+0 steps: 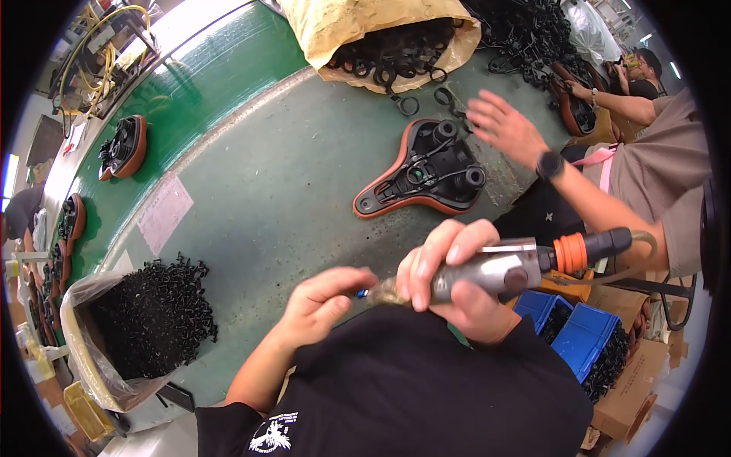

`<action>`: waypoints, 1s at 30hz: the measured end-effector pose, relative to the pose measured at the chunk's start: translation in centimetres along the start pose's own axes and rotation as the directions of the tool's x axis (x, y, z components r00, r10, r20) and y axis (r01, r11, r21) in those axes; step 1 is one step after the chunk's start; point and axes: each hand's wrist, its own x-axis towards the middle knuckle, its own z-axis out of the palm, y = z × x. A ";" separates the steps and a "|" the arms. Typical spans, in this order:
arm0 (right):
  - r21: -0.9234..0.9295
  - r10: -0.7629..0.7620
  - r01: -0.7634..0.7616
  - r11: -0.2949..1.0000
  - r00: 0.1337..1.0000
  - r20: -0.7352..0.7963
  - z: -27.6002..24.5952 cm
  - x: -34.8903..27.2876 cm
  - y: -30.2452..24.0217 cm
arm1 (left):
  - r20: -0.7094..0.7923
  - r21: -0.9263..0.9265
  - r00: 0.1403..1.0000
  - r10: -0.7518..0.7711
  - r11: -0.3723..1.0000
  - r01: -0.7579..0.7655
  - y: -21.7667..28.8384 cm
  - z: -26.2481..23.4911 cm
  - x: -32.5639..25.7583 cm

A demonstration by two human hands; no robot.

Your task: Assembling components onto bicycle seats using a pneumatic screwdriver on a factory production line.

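A silver power screwdriver with an orange ring and a black cable end lies in my right hand, its fingers wrapped round the barrel. The tool points left, and a small blue piece shows at its tip. At that tip, the thumb and fingers of my left hand are drawn together; what they pinch, if anything, is hidden. Beyond my hands, a bicycle saddle with a brown edge rests upside down on the green table, its black underside and two round springs showing. Neither of my hands touches it.
A co-worker's open hand reaches in beside the saddle. A paper sack of black rings stands at the far side. Black screws fill a lined box at left. More saddles sit on a green belt. Blue bins are at right.
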 end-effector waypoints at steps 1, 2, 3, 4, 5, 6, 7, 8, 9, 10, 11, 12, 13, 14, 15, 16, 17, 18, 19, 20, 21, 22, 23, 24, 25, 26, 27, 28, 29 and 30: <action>-0.043 -0.009 0.006 0.999 0.998 -0.058 -1.3 -0.3 0.6 | -0.119 0.206 0.981 0.154 0.970 -0.127 -0.1 -0.5 0.6; -0.026 -0.015 0.011 1.000 0.986 -0.168 -2.4 -0.7 0.9 | -0.194 0.414 0.928 0.320 0.884 -0.218 -0.3 -1.1 1.0; -0.064 0.032 -0.057 0.996 0.942 -0.334 -3.3 -1.0 1.0 | -0.233 0.450 0.927 0.294 0.878 -0.165 -0.3 -2.3 0.6; -0.088 0.070 -0.129 0.988 0.868 -0.491 -4.4 -1.4 0.9 | -0.274 0.484 0.923 0.269 0.868 -0.110 -0.2 -3.8 0.1; -0.204 0.109 -0.261 0.944 0.827 -0.552 -5.7 -1.6 0.6 | -0.279 0.526 0.925 0.258 0.847 -0.077 -0.2 -4.9 -0.8; -0.301 0.138 -0.389 0.871 0.781 -0.609 -6.8 -1.6 0.6 | -0.296 0.556 0.916 0.270 0.829 -0.065 -0.3 -5.4 -1.4; -0.354 0.161 -0.446 0.822 0.778 -0.607 -7.0 -1.4 0.7 | -0.307 0.566 0.911 0.274 0.823 -0.057 -0.4 -5.9 -2.2; -0.415 0.178 -0.493 0.764 0.780 -0.600 -7.2 -1.6 1.1 | -0.315 0.574 0.907 0.278 0.817 -0.051 -0.4 -6.2 -2.8; -0.447 0.221 -0.521 0.727 0.794 -0.566 -7.5 -1.5 1.5 | -0.320 0.575 0.906 0.278 0.817 -0.047 -0.6 -6.3 -3.2; -0.480 0.267 -0.544 0.688 0.805 -0.530 -7.9 -1.1 2.0 | -0.345 0.562 0.901 0.263 0.827 -0.027 -0.8 -6.4 -3.5; -0.442 0.321 -0.562 0.699 0.799 -0.508 -7.9 -0.5 2.7 | -0.372 0.550 0.894 0.249 0.835 -0.004 -0.8 -6.4 -3.9; -0.440 0.320 -0.544 0.714 0.814 -0.485 -7.0 0.6 3.2 | -0.383 0.553 0.889 0.251 0.833 0.003 -0.7 -6.3 -4.2; -0.469 0.345 -0.552 0.690 0.820 -0.457 -7.1 1.0 3.6 | -0.405 0.556 0.874 0.267 0.831 0.004 -0.7 -6.1 -4.4; -0.499 0.372 -0.555 0.665 0.826 -0.423 -7.1 1.5 4.2 | -0.430 0.560 0.856 0.286 0.828 0.005 -0.6 -6.1 -4.4; -0.498 0.385 -0.553 0.668 0.830 -0.404 -7.0 1.9 4.7 | -0.446 0.566 0.846 0.293 0.824 0.013 -0.6 -6.3 -4.6; -0.454 0.466 -0.573 0.682 0.819 -0.335 -6.7 2.3 5.3 | -0.464 0.578 0.829 0.312 0.816 0.017 -0.7 -6.6 -4.7; -0.410 0.545 -0.601 0.686 0.798 -0.258 -6.4 2.6 5.9 | -0.487 0.588 0.809 0.329 0.809 0.025 -0.9 -6.7 -4.9; -0.392 0.625 -0.651 0.650 0.751 -0.211 -5.6 2.9 6.1 | -0.509 0.589 0.795 0.331 0.807 0.041 -1.0 -6.8 -5.0; -0.392 0.697 -0.677 0.623 0.708 -0.115 -5.2 3.1 6.1 | -0.535 0.590 0.766 0.357 0.807 0.037 -1.0 -6.9 -4.8; -0.395 0.758 -0.700 0.594 0.652 -0.017 -4.9 3.3 6.1 | -0.561 0.591 0.735 0.382 0.806 0.033 -0.9 -7.1 -4.6; -0.465 0.790 -0.679 0.568 0.608 0.076 -4.8 3.3 6.4 | -0.576 0.563 0.733 0.362 0.825 0.035 -1.0 -7.4 -4.6; -0.573 0.866 -0.677 0.461 0.483 0.127 -4.6 3.9 5.8 | -0.549 0.623 0.722 0.421 0.782 0.018 -0.9 -7.4 -4.2; -0.646 0.837 -0.567 0.511 0.501 0.222 -4.9 3.8 5.8 | -0.517 0.675 0.714 0.472 0.738 0.001 -0.7 -7.4 -3.8; -0.699 0.802 -0.445 0.559 0.503 0.321 -5.3 3.7 5.8 | -0.448 0.735 0.750 0.488 0.678 -0.002 -0.5 -7.7 -3.6; -0.718 0.848 -0.481 0.502 0.438 0.299 -5.1 3.8 5.0 | -0.420 0.764 0.764 0.489 0.645 0.007 -0.1 -7.4 -3.1; -0.718 0.851 -0.480 0.504 0.418 0.317 -5.3 3.7 4.4 | -0.382 0.769 0.783 0.491 0.638 -0.025 0.3 -7.2 -2.7; -0.729 0.867 -0.498 0.469 0.417 0.273 -5.4 3.8 3.7 | -0.379 0.756 0.789 0.483 0.653 -0.037 -0.1 -6.8 -2.1; -0.740 0.881 -0.515 0.434 0.416 0.227 -5.4 3.7 3.1 | -0.374 0.743 0.796 0.476 0.668 -0.050 -0.5 -6.6 -1.6; -0.711 0.858 -0.545 0.444 0.486 0.163 -5.5 3.3 2.4 | -0.388 0.738 0.792 0.472 0.673 -0.039 -0.8 -6.5 -1.3; -0.695 0.817 -0.549 0.463 0.570 0.094 -4.6 3.6 1.5 | -0.390 0.768 0.767 0.510 0.639 -0.034 -1.7 -6.8 -1.0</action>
